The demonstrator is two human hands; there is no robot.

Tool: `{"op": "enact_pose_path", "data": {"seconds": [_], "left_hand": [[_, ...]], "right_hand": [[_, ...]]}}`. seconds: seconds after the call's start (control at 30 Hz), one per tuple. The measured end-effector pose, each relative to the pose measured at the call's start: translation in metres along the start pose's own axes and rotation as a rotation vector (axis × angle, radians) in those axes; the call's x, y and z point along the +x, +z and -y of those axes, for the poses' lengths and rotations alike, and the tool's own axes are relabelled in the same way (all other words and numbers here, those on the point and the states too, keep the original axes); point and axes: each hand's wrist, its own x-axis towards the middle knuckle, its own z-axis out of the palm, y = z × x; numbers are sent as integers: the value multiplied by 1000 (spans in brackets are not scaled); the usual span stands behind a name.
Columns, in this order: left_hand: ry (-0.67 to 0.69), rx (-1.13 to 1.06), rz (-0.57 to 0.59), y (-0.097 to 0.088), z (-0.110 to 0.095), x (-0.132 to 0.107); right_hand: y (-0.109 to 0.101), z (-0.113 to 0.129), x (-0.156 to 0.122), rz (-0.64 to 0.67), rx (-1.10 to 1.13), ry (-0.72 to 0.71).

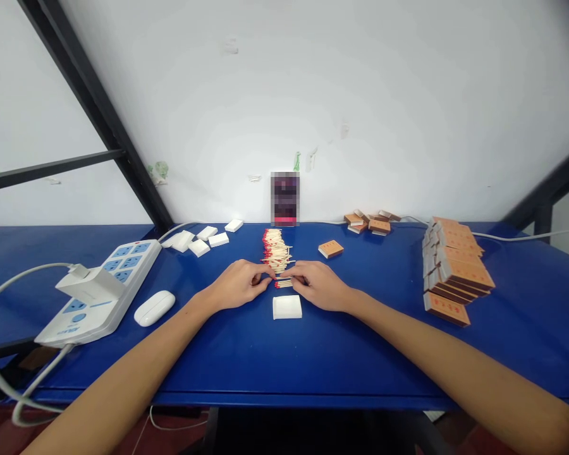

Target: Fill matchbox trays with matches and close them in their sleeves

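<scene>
The left hand (239,284) and right hand (323,286) curl at 2 ends of a few matches (283,284), which lie crosswise between them, red heads leftward. Whether the fingertips pinch, I cannot tell. The white tray (287,308) lies just nearer the person.

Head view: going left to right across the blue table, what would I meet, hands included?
White power strip → rounded white case → scattered small white boxes → left hand → match pile → right hand → loose orange matchboxes → stacked orange matchboxes.
</scene>
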Motion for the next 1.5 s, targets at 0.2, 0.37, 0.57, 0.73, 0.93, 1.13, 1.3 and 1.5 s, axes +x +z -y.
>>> {"op": "enact_pose_path", "data": {"seconds": [0.2, 0.37, 0.57, 0.73, 0.93, 1.13, 1.3, 1.5], "left_hand": [[-24, -15, -37, -1, 2, 0], [-43, 13, -47, -2, 2, 1], [-31, 11, -45, -1, 0, 1], [-35, 13, -37, -1, -1, 1], [-34, 35, -24, -1, 0, 0], [-26, 57, -20, -1, 0, 0], [-26, 53, -16, -1, -2, 0], [-41, 45, 0, -3, -5, 0]], "right_hand": [[0, 0, -1, -25, 8, -33], [1, -2, -1, -45, 58, -54], [3, -4, 1, -97, 45, -25], [2, -3, 2, -88, 20, -22], [1, -3, 3, -71, -4, -10], [3, -3, 3, -85, -5, 6], [1, -1, 2, -70, 7, -1], [1, 0, 1, -50, 4, -16]]}}
